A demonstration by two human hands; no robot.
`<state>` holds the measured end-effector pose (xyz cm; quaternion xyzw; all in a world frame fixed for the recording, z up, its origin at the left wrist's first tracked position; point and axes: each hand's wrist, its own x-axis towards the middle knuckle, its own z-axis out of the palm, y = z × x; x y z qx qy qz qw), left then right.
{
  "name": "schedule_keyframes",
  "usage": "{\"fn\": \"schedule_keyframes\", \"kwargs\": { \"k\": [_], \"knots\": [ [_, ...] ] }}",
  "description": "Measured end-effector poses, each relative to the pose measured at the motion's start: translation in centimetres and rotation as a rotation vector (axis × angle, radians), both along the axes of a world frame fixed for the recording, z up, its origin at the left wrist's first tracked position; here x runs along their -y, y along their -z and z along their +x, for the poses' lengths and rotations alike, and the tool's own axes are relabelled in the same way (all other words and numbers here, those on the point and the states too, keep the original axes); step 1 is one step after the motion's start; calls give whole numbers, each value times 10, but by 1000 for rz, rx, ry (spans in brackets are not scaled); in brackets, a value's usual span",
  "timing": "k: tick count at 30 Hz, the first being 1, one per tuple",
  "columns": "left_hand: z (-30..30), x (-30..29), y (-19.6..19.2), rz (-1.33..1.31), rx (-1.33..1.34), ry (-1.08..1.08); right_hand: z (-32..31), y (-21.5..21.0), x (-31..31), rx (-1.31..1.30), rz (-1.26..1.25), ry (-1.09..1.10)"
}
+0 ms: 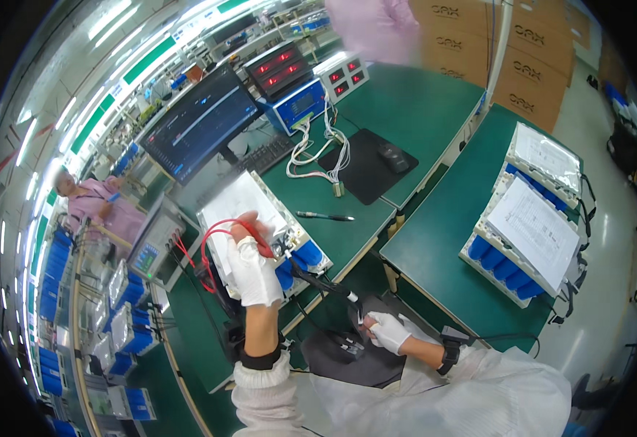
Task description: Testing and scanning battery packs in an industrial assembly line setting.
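Observation:
My left hand [256, 273], in a white glove with bare fingertips, is closed on a red cable [213, 231] over a battery pack [307, 255]. The pack has blue cells in a white frame, with paper sheets [242, 195] on top. Black leads [318, 280] run from the pack's near side toward my lap. Low at the right, my right hand [389, 333], gloved the same way, pinches a small connector end of these leads; its details are partly hidden by the fingers.
A monitor [200, 125], keyboard [266, 154], digital meters [278, 69], wire harness [326, 149], mouse [393, 156] and pen [326, 216] are on the green bench. A tester [154, 247] stands left. More packs [504, 251] sit right, near cartons [530, 73]. Two people in pink are beyond.

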<state>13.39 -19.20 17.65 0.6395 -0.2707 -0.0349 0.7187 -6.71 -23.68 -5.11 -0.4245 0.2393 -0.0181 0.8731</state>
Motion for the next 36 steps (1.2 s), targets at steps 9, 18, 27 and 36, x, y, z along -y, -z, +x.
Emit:
{"fn": "schedule_keyframes", "kwargs": {
  "k": [9, 18, 27, 36],
  "knots": [
    [-3, 23, -7, -423, -88, 225, 1, 9, -1, 1, -173, -19],
    [-2, 35, 5, -372, -3, 222, 1, 7, 2, -30, -262, -27],
    [-2, 36, 6, -382, -34, 210, 4, 13, -2, -18, -256, -78],
    [1, 33, 9, -282, 28, 83, 4, 12, 2, -18, -242, -85]
  ]
}}
